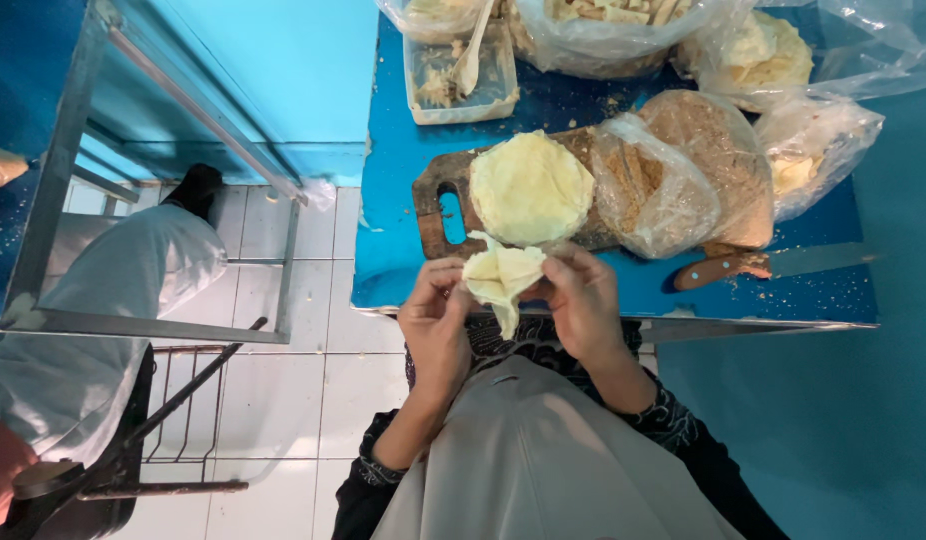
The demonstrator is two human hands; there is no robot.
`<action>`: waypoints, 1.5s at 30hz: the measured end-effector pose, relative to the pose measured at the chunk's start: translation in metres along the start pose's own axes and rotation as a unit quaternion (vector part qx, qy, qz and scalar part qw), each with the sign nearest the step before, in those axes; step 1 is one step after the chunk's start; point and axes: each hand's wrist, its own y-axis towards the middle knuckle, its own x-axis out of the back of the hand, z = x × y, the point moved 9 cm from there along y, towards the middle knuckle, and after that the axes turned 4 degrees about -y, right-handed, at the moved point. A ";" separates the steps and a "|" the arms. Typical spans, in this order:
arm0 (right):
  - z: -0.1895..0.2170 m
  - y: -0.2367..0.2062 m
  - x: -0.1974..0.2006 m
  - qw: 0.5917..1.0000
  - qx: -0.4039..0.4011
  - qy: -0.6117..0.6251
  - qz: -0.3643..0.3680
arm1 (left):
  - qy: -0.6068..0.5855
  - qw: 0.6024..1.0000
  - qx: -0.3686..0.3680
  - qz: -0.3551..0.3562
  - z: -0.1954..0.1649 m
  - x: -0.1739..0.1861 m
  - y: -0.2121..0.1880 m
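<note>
Left hand (435,322) and right hand (583,300) pinch a thin pale wrapper (501,280) between them — spreading it — stacked wrappers (530,188) at twelve o'clock on the blue surface (393,200).

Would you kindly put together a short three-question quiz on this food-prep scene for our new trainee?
1. True or false: both hands hold the folded pale wrapper sheet.
2. What rests on the wooden cutting board? A) a stack of round wrappers B) a bowl C) a bottle
3. Which hand is nearer the knife?

Key:
1. True: the left hand and right hand pinch it.
2. A, the stack of round wrappers.
3. The right hand.
</note>
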 end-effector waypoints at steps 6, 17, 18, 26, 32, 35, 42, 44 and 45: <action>-0.008 -0.005 -0.028 0.982 0.000 -0.035 0.187 | 0.176 0.982 0.010 0.067 0.002 -0.010 -0.010; 0.003 -0.006 -0.024 0.978 0.074 -0.156 0.121 | 0.279 0.938 -0.176 0.102 -0.032 -0.025 -0.013; 0.002 -0.008 -0.028 0.966 0.103 -0.187 0.145 | 0.271 0.942 -0.167 0.103 -0.031 -0.026 -0.013; -0.021 0.007 0.025 0.995 0.052 -0.087 0.012 | -0.072 0.989 0.128 -0.013 0.026 0.004 -0.006; -0.008 -0.006 -0.006 0.976 0.132 -0.161 0.069 | 0.233 0.968 -0.050 0.072 -0.010 -0.016 0.000; -0.005 0.004 -0.007 0.997 0.053 -0.019 0.057 | 0.102 0.991 0.085 -0.021 0.008 0.005 0.007; -0.021 -0.006 -0.028 0.966 -0.095 0.182 0.155 | 0.134 0.988 -0.070 0.045 -0.012 -0.016 -0.002; -0.026 -0.007 -0.017 0.990 -0.048 0.057 0.119 | 0.198 0.960 -0.160 0.118 -0.024 -0.032 -0.014; -0.028 -0.004 -0.012 0.994 -0.022 -0.007 0.102 | 0.155 0.980 -0.095 0.085 -0.014 -0.023 -0.010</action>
